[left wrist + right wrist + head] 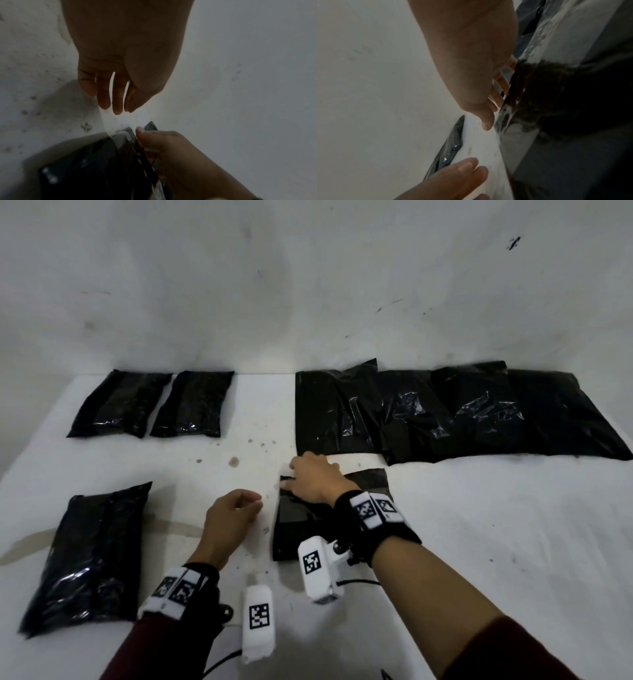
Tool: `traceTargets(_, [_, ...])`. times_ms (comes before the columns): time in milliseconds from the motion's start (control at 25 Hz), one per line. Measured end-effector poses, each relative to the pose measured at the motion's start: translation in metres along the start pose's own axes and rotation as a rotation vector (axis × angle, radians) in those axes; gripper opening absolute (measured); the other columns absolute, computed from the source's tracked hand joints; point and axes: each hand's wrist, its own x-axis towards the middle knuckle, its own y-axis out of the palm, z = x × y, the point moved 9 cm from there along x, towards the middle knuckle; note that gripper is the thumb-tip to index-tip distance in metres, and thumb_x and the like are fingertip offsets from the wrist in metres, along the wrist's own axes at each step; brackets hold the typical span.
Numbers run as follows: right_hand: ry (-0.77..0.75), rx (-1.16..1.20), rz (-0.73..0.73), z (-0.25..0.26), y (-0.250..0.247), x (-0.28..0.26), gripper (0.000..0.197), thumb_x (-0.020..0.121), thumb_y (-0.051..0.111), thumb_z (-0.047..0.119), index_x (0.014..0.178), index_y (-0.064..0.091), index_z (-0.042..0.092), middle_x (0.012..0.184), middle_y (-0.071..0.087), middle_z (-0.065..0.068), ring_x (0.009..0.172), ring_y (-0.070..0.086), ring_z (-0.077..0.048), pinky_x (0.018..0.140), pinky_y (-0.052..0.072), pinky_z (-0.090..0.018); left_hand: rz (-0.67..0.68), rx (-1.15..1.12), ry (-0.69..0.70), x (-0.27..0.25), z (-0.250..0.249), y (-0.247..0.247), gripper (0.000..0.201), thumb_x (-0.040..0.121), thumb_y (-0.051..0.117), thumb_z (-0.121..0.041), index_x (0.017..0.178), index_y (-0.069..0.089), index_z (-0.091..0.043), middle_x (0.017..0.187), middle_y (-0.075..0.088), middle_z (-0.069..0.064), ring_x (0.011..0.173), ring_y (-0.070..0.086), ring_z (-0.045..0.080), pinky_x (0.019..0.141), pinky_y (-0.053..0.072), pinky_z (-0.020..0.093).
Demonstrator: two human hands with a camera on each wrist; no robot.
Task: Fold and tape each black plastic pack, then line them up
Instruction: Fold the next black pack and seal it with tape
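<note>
- While it lies flat mid-worktop (479, 525), the black pack (291, 525) is gripped at its far left corner by the right hand (317, 479), fingers curled over the edge.
- Beside it, the left hand (233, 508) pinches a clear tape strip (123, 121) reaching that corner.
- Both wrist cameras (259, 616) bear black-and-white square codes.
- Three folded packs (120, 405) lie to the left, loose packs (445, 412) behind.

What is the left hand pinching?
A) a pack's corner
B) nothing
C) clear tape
C: the left hand pinches a strip of clear tape that runs to the pack held by the right hand.
</note>
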Motion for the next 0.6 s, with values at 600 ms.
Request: traceTargets(600, [-0.167, 0.658, -0.164, -0.008, -0.044, -0.031, 0.012, 0.086, 0.064, 0.010, 0.097, 0.062, 0.004, 0.084, 0.059, 0.001, 0.070, 0.053, -0.005, 0.064, 0.042, -0.016, 0.349, -0.489, 0.006, -0.051, -0.029, 0.064, 0.021, 0.090, 0.057, -0.017, 0.105, 0.069, -0.008, 0.104, 0.069, 0.017, 0.101, 0.064, 0.035, 0.091, 0.050, 0.047])
